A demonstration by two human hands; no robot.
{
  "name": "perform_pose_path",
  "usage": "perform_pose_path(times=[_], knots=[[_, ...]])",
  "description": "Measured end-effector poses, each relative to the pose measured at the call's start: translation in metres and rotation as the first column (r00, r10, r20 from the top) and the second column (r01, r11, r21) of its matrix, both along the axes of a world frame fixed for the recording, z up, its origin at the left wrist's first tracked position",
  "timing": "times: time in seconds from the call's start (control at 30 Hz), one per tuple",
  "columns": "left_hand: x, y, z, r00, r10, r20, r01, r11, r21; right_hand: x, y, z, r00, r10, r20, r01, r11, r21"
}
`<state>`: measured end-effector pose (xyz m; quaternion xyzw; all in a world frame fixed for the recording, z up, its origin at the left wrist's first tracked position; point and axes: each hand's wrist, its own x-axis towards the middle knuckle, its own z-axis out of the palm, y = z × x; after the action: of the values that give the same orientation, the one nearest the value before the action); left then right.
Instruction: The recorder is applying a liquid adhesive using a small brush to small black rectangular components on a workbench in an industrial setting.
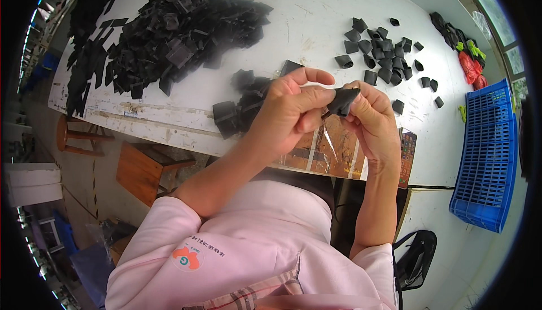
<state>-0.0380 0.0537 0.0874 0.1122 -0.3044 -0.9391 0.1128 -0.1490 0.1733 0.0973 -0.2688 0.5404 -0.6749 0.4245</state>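
Observation:
A small black fabric piece [342, 102], folded into a tube-like shape, is held up between my two hands over the front edge of the table. My left hand [294, 102] grips its left side with the thumb, the index finger arching above. On the other side, my right hand [372, 117] pinches the piece between thumb and bent fingers. Just left of my left hand lies a loose group of flat black fabric pieces [227, 119], partly hidden by the hand and forearm.
A large heap of flat black pieces [180, 33] covers the table's far left. Several tube-shaped black pieces [385, 56] are scattered at the right. A phone [407, 157] lies by my right wrist. Further right stand a blue plastic crate [484, 157] and a red bag [471, 70]. Wooden stools [141, 171] are at left.

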Motion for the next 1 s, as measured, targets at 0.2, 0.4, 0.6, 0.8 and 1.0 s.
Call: perform_pose_path(times=[0.2, 0.4, 0.6, 0.8, 1.0], knots=[[-0.011, -0.004, 0.016, 0.901, 0.161, -0.402, -0.432, 0.393, -0.812, 0.023, 0.006, 0.002, 0.718, -0.395, -0.573, 0.407, 0.906, -0.114], [-0.011, 0.004, 0.015, 0.914, 0.167, -0.370, -0.386, 0.640, -0.665, 0.033, 0.002, 0.010, 0.543, -0.429, -0.722, 0.352, 0.897, -0.268], [-0.009, -0.002, -0.003, 0.912, 0.191, -0.362, -0.282, 0.935, -0.217, 0.034, 0.001, 0.024, 0.517, -0.407, -0.753, 0.408, 0.890, -0.201], [-0.007, 0.001, -0.008, 0.921, 0.184, -0.342, -0.270, 0.936, -0.225, 0.034, -0.001, 0.002, 0.488, -0.477, -0.731, 0.417, 0.863, -0.285], [-0.014, -0.006, -0.007, 0.895, 0.075, -0.440, -0.088, 0.996, -0.009, 0.033, 0.002, 0.029, 0.783, -0.381, -0.492, 0.343, 0.924, -0.170]])
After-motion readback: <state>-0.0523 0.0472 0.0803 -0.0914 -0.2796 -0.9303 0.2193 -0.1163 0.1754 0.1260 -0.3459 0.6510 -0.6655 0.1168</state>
